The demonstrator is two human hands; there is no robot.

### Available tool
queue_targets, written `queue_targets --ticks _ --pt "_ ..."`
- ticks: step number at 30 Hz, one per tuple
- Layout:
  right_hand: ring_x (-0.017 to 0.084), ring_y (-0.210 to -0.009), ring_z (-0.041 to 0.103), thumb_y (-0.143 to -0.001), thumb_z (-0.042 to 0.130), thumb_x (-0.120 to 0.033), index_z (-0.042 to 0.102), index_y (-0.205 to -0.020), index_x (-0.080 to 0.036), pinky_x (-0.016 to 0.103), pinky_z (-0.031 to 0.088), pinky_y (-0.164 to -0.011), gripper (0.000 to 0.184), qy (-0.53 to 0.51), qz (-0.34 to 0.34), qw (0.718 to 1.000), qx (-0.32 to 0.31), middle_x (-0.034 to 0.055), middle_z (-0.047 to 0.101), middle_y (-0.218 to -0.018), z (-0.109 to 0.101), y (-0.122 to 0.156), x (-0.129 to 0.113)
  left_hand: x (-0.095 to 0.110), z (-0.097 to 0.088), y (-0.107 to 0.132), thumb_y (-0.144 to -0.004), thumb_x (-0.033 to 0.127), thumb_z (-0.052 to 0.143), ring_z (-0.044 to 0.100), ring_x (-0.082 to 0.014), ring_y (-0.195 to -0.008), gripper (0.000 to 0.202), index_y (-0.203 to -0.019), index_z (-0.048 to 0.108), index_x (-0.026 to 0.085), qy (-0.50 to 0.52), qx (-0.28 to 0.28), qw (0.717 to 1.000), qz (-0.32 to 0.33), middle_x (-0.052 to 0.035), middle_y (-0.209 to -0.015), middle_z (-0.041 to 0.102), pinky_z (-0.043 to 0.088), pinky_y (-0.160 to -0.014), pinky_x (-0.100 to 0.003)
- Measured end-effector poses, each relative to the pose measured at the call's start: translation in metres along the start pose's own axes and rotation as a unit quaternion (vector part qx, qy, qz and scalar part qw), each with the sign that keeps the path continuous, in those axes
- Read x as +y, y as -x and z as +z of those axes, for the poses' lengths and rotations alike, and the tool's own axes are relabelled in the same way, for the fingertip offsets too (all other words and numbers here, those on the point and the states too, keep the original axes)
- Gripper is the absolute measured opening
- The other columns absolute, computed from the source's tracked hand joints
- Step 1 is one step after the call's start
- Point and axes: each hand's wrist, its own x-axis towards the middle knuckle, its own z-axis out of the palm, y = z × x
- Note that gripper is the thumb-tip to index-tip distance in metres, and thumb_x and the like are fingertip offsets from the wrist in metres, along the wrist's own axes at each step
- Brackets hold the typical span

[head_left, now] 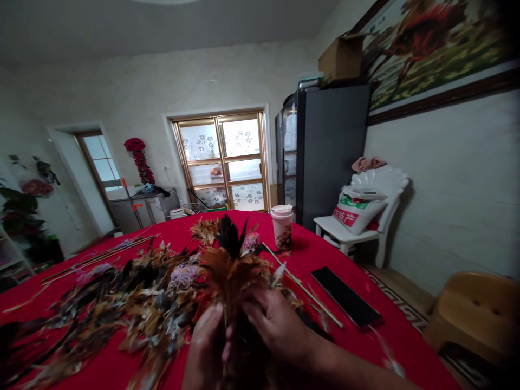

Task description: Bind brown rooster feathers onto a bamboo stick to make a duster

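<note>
My left hand (206,349) and my right hand (276,325) close around a bunch of brown and black rooster feathers (231,276) above the table's near edge. The feathers fan upward and hide most of my fingers on the inner side. A loose heap of similar feathers (138,309) lies to the left on the red tablecloth (365,346). Thin bamboo sticks (303,287) lie just right of my right hand, and more sticks (95,261) lie far left. Tangled lilac thread (182,276) sits among the feathers.
A black smartphone (346,297) lies on the cloth right of my hands, and a lidded paper cup (281,227) stands behind the feathers. Beyond the table are a dark refrigerator (333,146), a white chair holding a bag (359,214), and a wooden stool (475,314).
</note>
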Motion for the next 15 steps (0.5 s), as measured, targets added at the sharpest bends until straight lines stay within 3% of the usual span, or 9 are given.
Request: queue_targets --ticks 3,8,12,15 --pt "0.014 -0.071 0.057 -0.086 0.046 -0.022 0.06 -0.078 -0.016 0.022 0.042 -0.068 0.017 -0.034 0.018 0.999 0.005 0.0016 0.062 -0.074 -0.002 -0.001 -0.003 0.007 0.013 0.004 -0.063 0.036 0.07 0.06 -0.018 -0.058 0.021 -0.074 0.065 0.019 0.029 0.004 0.999 -0.022 -0.0027 -0.063 0.065 0.045 -0.05 -0.025" --pt "0.011 -0.056 0.051 -0.077 0.059 -0.031 0.061 -0.068 -0.015 0.021 0.04 -0.055 0.019 -0.166 0.113 0.98 0.0 -0.002 0.055 -0.057 -0.003 -0.005 -0.001 0.012 0.022 0.008 -0.055 0.029 0.077 0.064 -0.0228 -0.07 0.027 -0.078 0.067 0.019 0.043 -0.008 0.999 -0.022 -0.0033 -0.068 0.068 0.048 -0.06 -0.027" --pt "0.008 -0.042 0.04 -0.074 0.06 -0.033 0.058 -0.062 -0.015 0.02 0.031 -0.042 0.022 -0.262 0.155 0.952 -0.005 -0.0047 0.045 -0.045 0.0 -0.004 0.002 0.009 0.026 0.011 -0.063 0.034 0.073 0.054 -0.0153 -0.044 0.024 -0.081 0.067 0.019 0.068 -0.056 0.995 -0.043 0.0009 -0.054 0.061 0.043 -0.045 -0.025" --pt "0.005 -0.038 0.029 -0.069 0.064 -0.028 0.052 -0.059 -0.015 0.02 0.021 -0.037 0.02 -0.276 0.189 0.942 0.033 -0.0069 0.038 -0.044 -0.001 -0.003 0.003 0.007 0.028 0.012 -0.067 0.034 0.07 0.04 -0.0085 -0.033 0.017 -0.069 0.064 0.018 0.083 -0.09 0.99 -0.07 0.0043 -0.044 0.051 0.035 -0.037 -0.021"
